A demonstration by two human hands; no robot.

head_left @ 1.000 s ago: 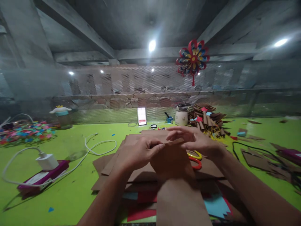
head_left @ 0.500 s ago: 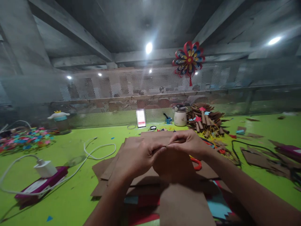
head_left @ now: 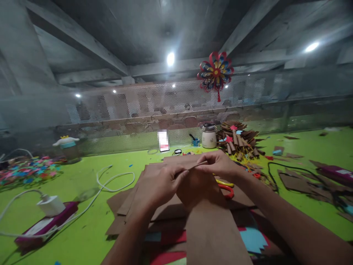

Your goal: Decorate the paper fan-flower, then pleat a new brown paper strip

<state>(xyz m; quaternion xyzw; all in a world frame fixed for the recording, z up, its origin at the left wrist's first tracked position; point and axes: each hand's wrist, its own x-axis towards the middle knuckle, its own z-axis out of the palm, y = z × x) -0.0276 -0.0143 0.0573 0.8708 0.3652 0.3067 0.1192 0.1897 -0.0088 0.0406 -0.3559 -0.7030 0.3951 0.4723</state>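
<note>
A long strip of brown paper (head_left: 212,235) hangs towards me, its far end bent up between my two hands. My left hand (head_left: 164,186) pinches one side of that upper edge between thumb and fingers. My right hand (head_left: 216,163) grips the other side close by, so a thin folded edge shows between the fingertips. Under both hands lies a stack of brown sheets (head_left: 135,193). Red and yellow handle loops, seemingly of scissors (head_left: 228,191), stick out beside the strip; the rest of them is hidden.
A purple power strip (head_left: 35,232) with a white charger and cable lies left. Colourful paper stars (head_left: 30,171) are heaped behind it. A phone (head_left: 163,141), a bottle (head_left: 209,136) and rolled brown paper pieces (head_left: 237,140) stand at the back. Brown scraps (head_left: 295,180) lie right.
The strip's top edge now shows more between my fingertips, slanting up to the right. My hands stay nearly in place. The view has shifted slightly.
</note>
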